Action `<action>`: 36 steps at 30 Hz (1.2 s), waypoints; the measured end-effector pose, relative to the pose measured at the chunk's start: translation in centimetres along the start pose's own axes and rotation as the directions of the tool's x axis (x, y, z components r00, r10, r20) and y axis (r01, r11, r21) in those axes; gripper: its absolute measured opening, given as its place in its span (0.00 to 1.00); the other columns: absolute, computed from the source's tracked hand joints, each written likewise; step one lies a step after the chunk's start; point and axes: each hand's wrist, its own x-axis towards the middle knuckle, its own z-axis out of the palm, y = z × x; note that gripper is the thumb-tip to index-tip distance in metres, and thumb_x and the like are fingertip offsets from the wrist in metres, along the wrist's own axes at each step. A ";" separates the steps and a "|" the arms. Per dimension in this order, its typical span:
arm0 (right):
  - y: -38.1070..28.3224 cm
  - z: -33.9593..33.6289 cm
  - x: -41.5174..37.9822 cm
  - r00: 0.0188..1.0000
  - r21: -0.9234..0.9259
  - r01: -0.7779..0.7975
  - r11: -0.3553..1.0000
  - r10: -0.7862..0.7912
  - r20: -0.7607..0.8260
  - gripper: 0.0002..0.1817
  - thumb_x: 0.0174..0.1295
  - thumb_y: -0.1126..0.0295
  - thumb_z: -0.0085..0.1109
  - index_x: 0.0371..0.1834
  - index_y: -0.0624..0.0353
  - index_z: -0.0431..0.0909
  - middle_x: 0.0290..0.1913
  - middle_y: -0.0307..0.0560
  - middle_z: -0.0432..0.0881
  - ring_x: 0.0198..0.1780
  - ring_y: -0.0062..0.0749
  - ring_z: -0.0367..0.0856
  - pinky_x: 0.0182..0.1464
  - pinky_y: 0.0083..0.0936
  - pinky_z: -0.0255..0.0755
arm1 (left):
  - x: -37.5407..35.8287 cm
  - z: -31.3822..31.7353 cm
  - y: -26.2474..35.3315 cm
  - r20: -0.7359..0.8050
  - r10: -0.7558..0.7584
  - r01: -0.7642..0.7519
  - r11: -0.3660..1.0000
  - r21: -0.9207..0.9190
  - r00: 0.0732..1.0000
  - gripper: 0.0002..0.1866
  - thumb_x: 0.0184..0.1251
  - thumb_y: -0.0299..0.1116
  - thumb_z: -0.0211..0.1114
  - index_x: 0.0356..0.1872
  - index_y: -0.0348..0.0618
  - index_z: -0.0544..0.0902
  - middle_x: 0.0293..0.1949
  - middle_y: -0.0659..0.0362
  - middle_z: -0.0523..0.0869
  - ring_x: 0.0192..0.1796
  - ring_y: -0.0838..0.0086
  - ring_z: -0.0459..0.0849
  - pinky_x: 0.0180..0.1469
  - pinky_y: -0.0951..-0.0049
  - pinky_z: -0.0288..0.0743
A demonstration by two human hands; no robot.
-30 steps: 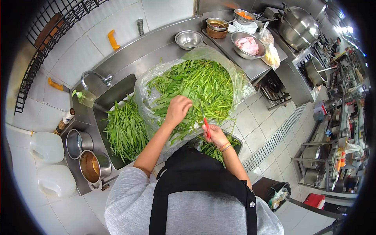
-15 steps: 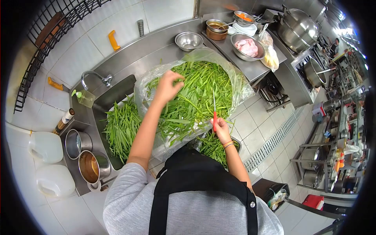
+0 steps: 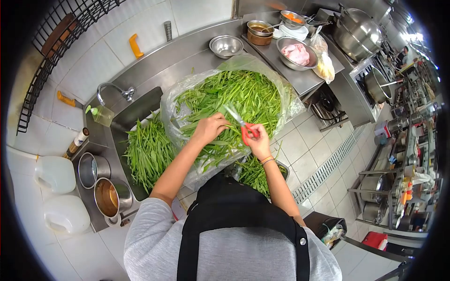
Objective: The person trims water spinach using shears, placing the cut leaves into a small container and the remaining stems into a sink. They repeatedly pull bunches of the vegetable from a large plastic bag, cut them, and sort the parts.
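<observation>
My right hand (image 3: 259, 140) is closed round the red handles of a pair of scissors (image 3: 245, 131), whose blades are apart and point up and left. Close by on the left, my left hand (image 3: 210, 128) pinches stems of a leafy green vegetable that looks like water spinach. Both hands are over a large clear plastic bag (image 3: 172, 99), spread open and heaped with these greens (image 3: 253, 93). Another pile of greens (image 3: 149, 152) lies in the sink to the left. More cut greens (image 3: 255, 175) fill a container below my right hand, partly hidden by my apron.
A faucet (image 3: 115, 91) and a soap bottle (image 3: 101, 116) stand at the sink's back. An empty steel bowl (image 3: 226, 47) sits behind the bag. A bowl of raw meat (image 3: 296, 55) rests on the right counter. Pots (image 3: 111, 199) and white jugs (image 3: 65, 213) stand left.
My left hand has come down and right from the bag's upper left, now pinching stems. My right hand has risen slightly, and the scissors have opened and swung to the left.
</observation>
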 end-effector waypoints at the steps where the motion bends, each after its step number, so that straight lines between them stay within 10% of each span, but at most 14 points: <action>1: -0.5 0.8 0.0 0.993 0.091 -0.043 0.995 0.033 0.111 0.15 0.48 0.84 0.60 0.34 0.58 0.66 0.34 0.35 0.73 0.28 0.12 0.70 0.31 0.15 0.71 | -0.1 0.5 0.1 -0.022 0.017 -0.018 1.000 -0.016 1.000 0.08 0.51 0.31 0.67 0.34 0.51 0.84 0.40 0.63 0.82 0.33 0.66 0.83 0.34 0.69 0.77; 6: 1.1 1.0 -0.7 0.966 0.065 -0.080 0.995 0.061 0.249 0.15 0.47 0.88 0.60 0.31 0.57 0.67 0.29 0.31 0.70 0.31 0.10 0.67 0.34 0.10 0.67 | -1.3 0.8 2.3 -0.032 -0.005 0.005 1.000 -0.009 0.999 0.09 0.49 0.29 0.66 0.34 0.48 0.83 0.37 0.60 0.81 0.35 0.65 0.82 0.36 0.68 0.77; 10: -6.2 -1.0 -4.2 0.988 -0.243 -0.063 0.968 0.095 0.121 0.13 0.46 0.83 0.64 0.24 0.58 0.67 0.28 0.34 0.76 0.28 0.08 0.66 0.30 0.10 0.64 | -1.4 0.3 2.7 -0.160 -0.166 0.129 0.966 -0.223 0.973 0.14 0.48 0.28 0.68 0.40 0.48 0.81 0.45 0.58 0.78 0.45 0.62 0.80 0.46 0.68 0.75; 16: -6.1 -6.9 -11.8 0.995 -0.131 -0.091 0.987 0.086 -0.044 0.13 0.46 0.86 0.61 0.27 0.60 0.67 0.35 0.40 0.78 0.33 0.12 0.72 0.35 0.12 0.66 | 0.9 0.8 -3.7 -0.485 -0.355 0.334 0.933 -0.132 0.800 0.14 0.53 0.32 0.67 0.41 0.41 0.80 0.39 0.53 0.80 0.40 0.57 0.80 0.43 0.65 0.73; 23: -9.2 -10.3 -17.0 0.966 0.089 -0.051 0.995 0.072 -0.250 0.16 0.48 0.90 0.55 0.33 0.58 0.65 0.37 0.42 0.76 0.38 0.19 0.77 0.36 0.15 0.71 | 5.0 2.6 -4.9 -0.195 -0.519 0.538 0.841 0.059 0.832 0.18 0.52 0.41 0.68 0.40 0.39 0.82 0.41 0.45 0.82 0.42 0.54 0.81 0.43 0.60 0.75; 30: -8.9 -14.3 -18.2 0.926 -0.003 -0.060 0.998 0.054 -0.374 0.15 0.49 0.89 0.55 0.33 0.57 0.64 0.33 0.41 0.75 0.35 0.20 0.78 0.34 0.15 0.72 | 2.9 3.4 -3.1 -0.370 -0.376 0.347 0.927 -0.144 0.850 0.18 0.52 0.41 0.68 0.36 0.36 0.82 0.37 0.43 0.83 0.40 0.52 0.82 0.43 0.61 0.75; 36: 2.2 -13.5 -17.7 0.937 0.071 -0.115 0.991 0.132 -0.325 0.14 0.49 0.89 0.56 0.30 0.58 0.66 0.34 0.40 0.76 0.35 0.19 0.77 0.40 0.19 0.75 | 0.8 2.1 -3.5 -0.064 -0.531 0.466 0.791 -0.397 0.845 0.20 0.56 0.44 0.68 0.37 0.35 0.84 0.27 0.60 0.83 0.28 0.81 0.74 0.35 0.75 0.69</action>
